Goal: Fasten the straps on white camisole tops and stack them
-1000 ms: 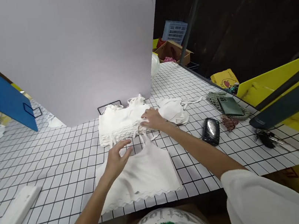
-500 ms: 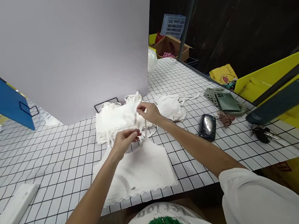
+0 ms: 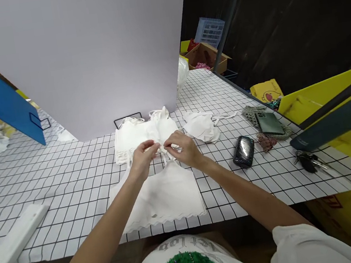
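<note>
A white camisole [image 3: 161, 193] with thin straps and a wavy hem lies flat at the front of the table, on what looks like more layers of the same cloth. Above its neckline, the fingertips of my left hand [image 3: 143, 157] and my right hand [image 3: 184, 148] almost meet. Both hands pinch at a thin white shoulder strap [image 3: 165, 156] there; the exact grip is partly hidden by the fingers. Just behind sits a folded pile of white camisoles [image 3: 134, 135]. To its right rests a loose white garment [image 3: 201, 127] with trailing straps.
A large pale board [image 3: 86, 65] stands behind the piles. On the right of the checked tablecloth [image 3: 226, 194] are a shiny black case [image 3: 243, 152], a green phone [image 3: 269, 123] and keys [image 3: 312, 161]. A long white plastic bar [image 3: 18, 236] lies at the left.
My right hand has come down and closer to my left hand, bringing the strap lower. My left hand has risen slightly. The view has shifted a little.
</note>
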Action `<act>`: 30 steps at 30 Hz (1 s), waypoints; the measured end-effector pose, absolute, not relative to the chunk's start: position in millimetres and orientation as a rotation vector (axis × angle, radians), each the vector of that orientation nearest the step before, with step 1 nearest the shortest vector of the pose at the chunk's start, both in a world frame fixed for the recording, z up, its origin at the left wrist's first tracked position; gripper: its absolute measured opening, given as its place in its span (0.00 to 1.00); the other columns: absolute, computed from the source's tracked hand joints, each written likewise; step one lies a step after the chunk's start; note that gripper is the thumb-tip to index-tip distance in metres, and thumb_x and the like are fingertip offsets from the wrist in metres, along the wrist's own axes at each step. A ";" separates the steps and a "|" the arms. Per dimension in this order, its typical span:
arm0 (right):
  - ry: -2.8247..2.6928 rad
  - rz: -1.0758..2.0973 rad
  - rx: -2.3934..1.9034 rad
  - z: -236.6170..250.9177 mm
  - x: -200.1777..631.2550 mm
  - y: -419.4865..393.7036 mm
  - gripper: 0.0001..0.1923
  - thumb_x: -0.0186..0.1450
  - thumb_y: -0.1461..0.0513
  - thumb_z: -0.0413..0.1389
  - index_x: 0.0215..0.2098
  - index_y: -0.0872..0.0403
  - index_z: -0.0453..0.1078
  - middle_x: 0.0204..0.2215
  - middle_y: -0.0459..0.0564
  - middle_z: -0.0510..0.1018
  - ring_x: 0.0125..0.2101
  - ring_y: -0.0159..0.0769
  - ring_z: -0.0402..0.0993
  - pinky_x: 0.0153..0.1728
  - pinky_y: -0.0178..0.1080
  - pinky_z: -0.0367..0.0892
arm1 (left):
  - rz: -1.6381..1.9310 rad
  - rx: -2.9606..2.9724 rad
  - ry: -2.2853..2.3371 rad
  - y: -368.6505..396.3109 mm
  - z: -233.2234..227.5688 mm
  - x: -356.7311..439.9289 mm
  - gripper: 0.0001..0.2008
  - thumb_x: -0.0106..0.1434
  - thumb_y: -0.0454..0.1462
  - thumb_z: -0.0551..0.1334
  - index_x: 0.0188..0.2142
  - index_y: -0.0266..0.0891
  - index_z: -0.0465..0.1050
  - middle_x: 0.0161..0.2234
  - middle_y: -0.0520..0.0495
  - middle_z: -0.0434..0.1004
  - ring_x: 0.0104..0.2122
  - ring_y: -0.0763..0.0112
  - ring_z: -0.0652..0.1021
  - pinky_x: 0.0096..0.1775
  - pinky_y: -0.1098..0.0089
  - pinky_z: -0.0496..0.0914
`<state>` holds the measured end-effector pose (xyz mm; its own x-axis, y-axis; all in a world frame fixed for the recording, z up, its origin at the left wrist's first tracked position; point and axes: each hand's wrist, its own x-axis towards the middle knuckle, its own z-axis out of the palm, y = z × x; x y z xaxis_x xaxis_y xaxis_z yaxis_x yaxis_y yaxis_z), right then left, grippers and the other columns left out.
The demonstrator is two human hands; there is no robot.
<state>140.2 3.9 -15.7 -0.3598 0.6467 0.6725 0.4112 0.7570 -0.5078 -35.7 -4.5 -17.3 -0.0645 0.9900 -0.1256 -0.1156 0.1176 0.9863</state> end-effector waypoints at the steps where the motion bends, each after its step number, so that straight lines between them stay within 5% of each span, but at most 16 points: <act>1: -1.999 0.330 -0.800 -15.2 140.7 3.7 0.07 0.68 0.65 0.53 0.32 0.52 0.70 0.29 0.49 0.79 0.33 0.37 0.70 0.40 0.43 0.66 | 1.279 1.081 1.285 -6.6 -15.2 -36.6 0.25 0.53 0.46 0.73 0.47 0.40 0.72 0.50 0.41 0.75 0.46 0.64 0.76 0.44 0.65 0.71; 4: -1.995 0.383 -0.780 -10.3 139.5 3.1 0.07 0.67 0.66 0.53 0.32 0.52 0.70 0.30 0.49 0.80 0.33 0.37 0.72 0.40 0.43 0.67 | 1.126 1.307 1.175 -15.1 -5.9 -40.0 0.20 0.62 0.50 0.65 0.47 0.41 0.73 0.49 0.42 0.77 0.51 0.61 0.75 0.51 0.62 0.69; 8: -1.976 0.467 -0.705 -4.5 142.7 -8.6 0.06 0.67 0.65 0.55 0.32 0.52 0.71 0.29 0.49 0.78 0.35 0.38 0.72 0.41 0.43 0.68 | 0.717 1.325 0.926 -38.2 2.6 -48.5 0.18 0.63 0.51 0.64 0.33 0.37 0.76 0.30 0.47 0.77 0.34 0.67 0.78 0.42 0.63 0.73; 12: -1.932 0.645 -0.797 -12.4 159.8 -38.9 0.05 0.66 0.59 0.60 0.34 0.52 0.73 0.32 0.50 0.78 0.36 0.38 0.73 0.41 0.44 0.69 | 0.826 1.420 1.112 -75.4 -1.9 -55.4 0.16 0.63 0.48 0.65 0.29 0.38 0.73 0.23 0.51 0.70 0.24 0.71 0.72 0.30 0.68 0.71; 19: -1.558 1.728 -1.154 -42.0 156.3 -88.2 0.26 0.67 0.43 0.54 0.27 0.56 0.73 0.25 0.50 0.77 0.28 0.35 0.74 0.32 0.40 0.70 | 0.849 2.086 1.196 -123.4 -20.1 -35.3 0.08 0.65 0.36 0.58 0.30 0.38 0.72 0.25 0.49 0.72 0.24 0.73 0.70 0.27 0.70 0.64; 26: -1.105 1.877 -1.054 -39.2 156.3 -87.5 0.18 0.58 0.49 0.66 0.29 0.55 0.72 0.25 0.46 0.76 0.28 0.32 0.74 0.38 0.41 0.72 | 0.614 1.256 1.145 -93.0 -35.1 -35.9 0.23 0.63 0.55 0.62 0.32 0.35 0.75 0.27 0.47 0.75 0.21 0.74 0.71 0.25 0.69 0.67; 30: -1.098 1.901 -1.011 -32.2 161.2 -90.2 0.17 0.59 0.51 0.65 0.27 0.55 0.70 0.28 0.47 0.78 0.29 0.32 0.74 0.40 0.41 0.72 | 0.561 0.863 1.053 -60.8 -40.7 -31.7 0.26 0.53 0.57 0.70 0.31 0.33 0.75 0.23 0.49 0.72 0.17 0.80 0.64 0.21 0.74 0.58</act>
